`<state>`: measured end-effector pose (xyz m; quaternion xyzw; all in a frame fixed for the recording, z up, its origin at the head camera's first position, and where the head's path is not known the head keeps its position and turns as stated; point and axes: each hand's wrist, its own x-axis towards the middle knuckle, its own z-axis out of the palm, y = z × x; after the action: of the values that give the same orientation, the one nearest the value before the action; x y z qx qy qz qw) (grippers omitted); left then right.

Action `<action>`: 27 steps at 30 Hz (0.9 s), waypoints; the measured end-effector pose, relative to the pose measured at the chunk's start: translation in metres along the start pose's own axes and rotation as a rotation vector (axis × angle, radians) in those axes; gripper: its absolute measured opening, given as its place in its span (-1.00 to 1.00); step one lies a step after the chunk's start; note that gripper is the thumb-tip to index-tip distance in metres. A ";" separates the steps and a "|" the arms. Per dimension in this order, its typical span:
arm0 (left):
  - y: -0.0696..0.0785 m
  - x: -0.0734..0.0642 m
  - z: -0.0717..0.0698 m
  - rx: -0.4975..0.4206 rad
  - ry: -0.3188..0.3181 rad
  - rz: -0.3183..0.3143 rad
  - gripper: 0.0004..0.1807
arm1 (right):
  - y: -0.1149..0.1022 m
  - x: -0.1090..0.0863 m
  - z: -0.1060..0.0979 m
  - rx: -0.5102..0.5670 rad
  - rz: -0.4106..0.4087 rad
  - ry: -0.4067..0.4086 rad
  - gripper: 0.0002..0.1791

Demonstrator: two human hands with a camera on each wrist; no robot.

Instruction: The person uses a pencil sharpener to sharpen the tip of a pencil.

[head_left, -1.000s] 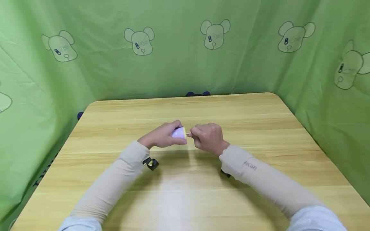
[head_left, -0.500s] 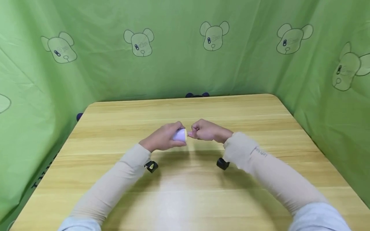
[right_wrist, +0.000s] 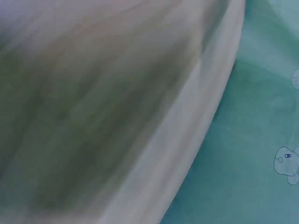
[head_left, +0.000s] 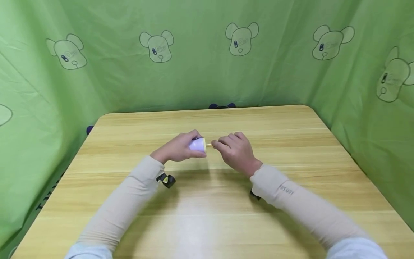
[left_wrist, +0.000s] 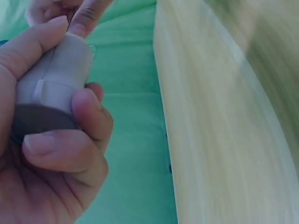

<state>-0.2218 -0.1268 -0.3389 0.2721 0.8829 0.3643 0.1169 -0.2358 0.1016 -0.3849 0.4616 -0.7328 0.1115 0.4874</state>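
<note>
My left hand [head_left: 178, 146] grips a small lilac cylinder [head_left: 196, 145] with a pale yellow rim, held on its side above the table. In the left wrist view the cylinder [left_wrist: 56, 74] has a raised tab on its side and a dark grey base; thumb and fingers wrap round it. A thin yellowish stick [head_left: 208, 145] juts from the rimmed end. My right hand [head_left: 237, 151] pinches the stick's outer end between thumb and forefinger, with the other fingers loosely bent. Fingers of the right hand [left_wrist: 86, 16] appear close to the rim in the left wrist view. The right wrist view shows no hand.
Under both hands lies a light wood-grain table [head_left: 200, 201] with rounded far corners. Green curtains [head_left: 200, 79] printed with bear heads enclose its back and sides. A black wrist camera [head_left: 166, 180] hangs below the left sleeve.
My right hand rolled over at the stick, then turned back with its knuckles up. Both hands have shifted slightly away from me; the left hand keeps its grip on the cylinder.
</note>
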 end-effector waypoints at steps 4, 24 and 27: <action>0.004 -0.001 -0.003 -0.073 -0.040 -0.022 -0.49 | 0.000 -0.005 0.009 -0.066 -0.031 0.148 -0.80; -0.003 0.001 0.008 -0.011 -0.078 0.070 -0.56 | -0.008 -0.001 0.002 0.197 0.145 -0.135 -0.54; -0.002 0.002 0.008 0.030 -0.050 0.105 -0.58 | -0.008 0.009 -0.007 0.323 0.296 -0.340 -0.54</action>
<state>-0.2209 -0.1222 -0.3460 0.3287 0.8696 0.3497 0.1158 -0.2259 0.0968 -0.3762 0.4333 -0.8363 0.2176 0.2560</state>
